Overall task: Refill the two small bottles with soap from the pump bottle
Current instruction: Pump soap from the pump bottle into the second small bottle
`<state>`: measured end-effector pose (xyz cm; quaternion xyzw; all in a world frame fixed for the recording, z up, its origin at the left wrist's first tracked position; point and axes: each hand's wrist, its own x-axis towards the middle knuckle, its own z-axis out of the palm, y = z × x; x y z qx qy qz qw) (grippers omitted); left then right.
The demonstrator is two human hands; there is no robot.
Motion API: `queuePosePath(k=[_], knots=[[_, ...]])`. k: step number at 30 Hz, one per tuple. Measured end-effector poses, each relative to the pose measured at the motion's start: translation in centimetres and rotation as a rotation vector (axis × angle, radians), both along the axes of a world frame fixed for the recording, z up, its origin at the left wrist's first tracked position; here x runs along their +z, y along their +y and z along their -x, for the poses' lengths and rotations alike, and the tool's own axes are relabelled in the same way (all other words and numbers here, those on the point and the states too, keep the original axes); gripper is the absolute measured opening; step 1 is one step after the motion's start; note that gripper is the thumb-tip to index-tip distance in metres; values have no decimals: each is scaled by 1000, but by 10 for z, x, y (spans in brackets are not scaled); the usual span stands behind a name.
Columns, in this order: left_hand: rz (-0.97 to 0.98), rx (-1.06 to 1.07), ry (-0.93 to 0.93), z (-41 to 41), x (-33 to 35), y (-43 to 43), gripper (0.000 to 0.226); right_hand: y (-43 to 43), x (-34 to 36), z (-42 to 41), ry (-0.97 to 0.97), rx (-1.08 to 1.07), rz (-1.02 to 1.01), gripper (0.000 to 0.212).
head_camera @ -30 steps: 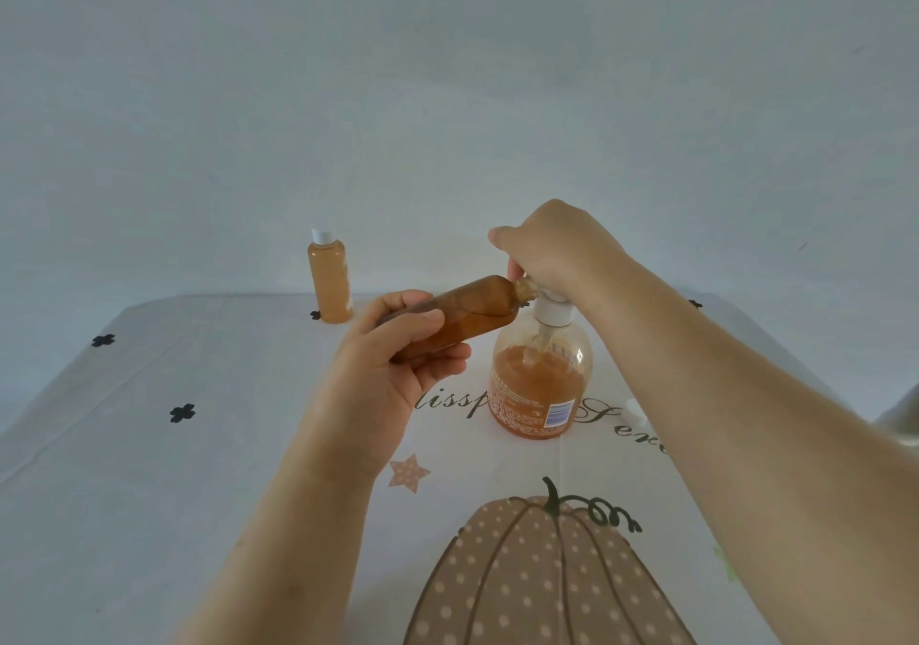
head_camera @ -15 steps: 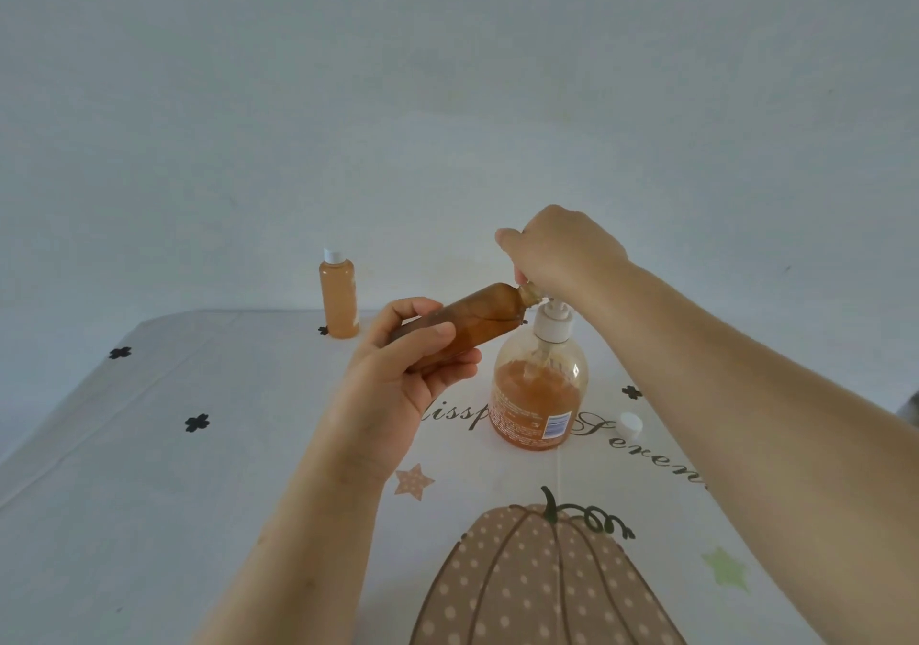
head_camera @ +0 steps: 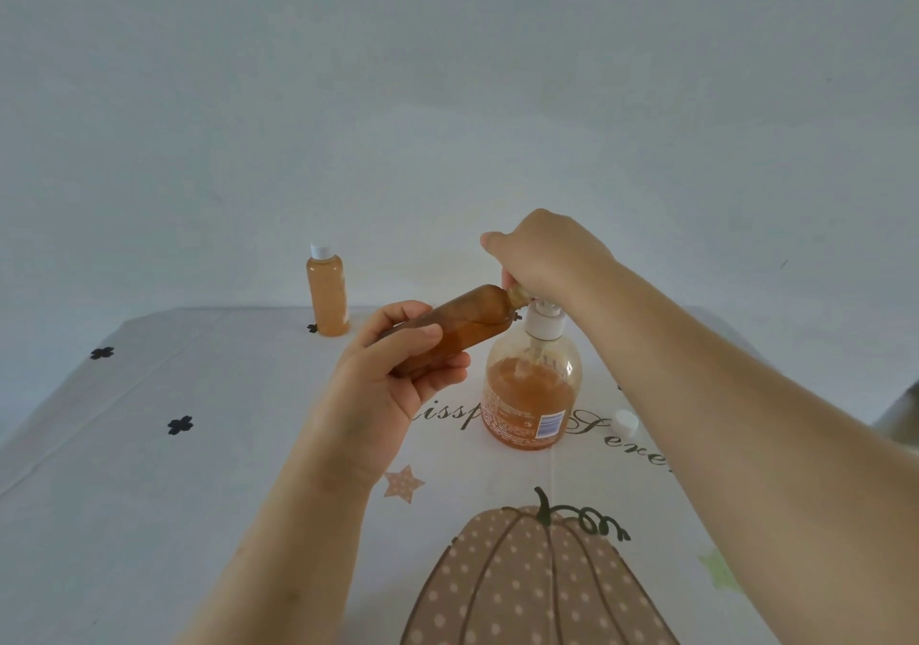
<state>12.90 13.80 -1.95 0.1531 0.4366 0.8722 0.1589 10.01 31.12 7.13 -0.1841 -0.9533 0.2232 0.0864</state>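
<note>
My left hand (head_camera: 393, 376) grips a small bottle (head_camera: 472, 324) of orange soap, tilted nearly flat, with its open mouth against the spout of the pump bottle (head_camera: 532, 396). The pump bottle stands on the table, about half full of orange soap. My right hand (head_camera: 544, 256) curls over its white pump head and hides the nozzle. A second small bottle (head_camera: 327, 291), capped in white and filled with orange soap, stands upright at the far left of the table.
A loose white cap (head_camera: 625, 421) lies on the tablecloth (head_camera: 149, 470) just right of the pump bottle. The cloth has a pumpkin print near the front edge. A plain wall rises right behind the table.
The pump head stands a little higher than one second ago, with my right hand raised along with it. The small bottle stays at the spout. The view shifted slightly.
</note>
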Motion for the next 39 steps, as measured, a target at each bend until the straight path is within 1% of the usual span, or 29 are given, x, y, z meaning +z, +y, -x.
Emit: queuePosePath(k=[8,12,21,28,34,39], knots=[[40,6,-14,6,-4,2,21,4,-12,4,13,-13,5,40],[36,7,-12,4,-4,1,19,5,-12,3,20,-3,33,41],[39,9,1,2,-3,0,21,3,-11,0,14,-14,56,40],[8,-11,21,0,-1,-1,22,-1,0,-2,-28,-7,15,40],[-13,-22,33,-1,0,-2,22,-1,7,-6,10,-28,-5,40],[-19,-25,39,-1,1,-2,22,-2,7,-6,0,-29,-27,42]])
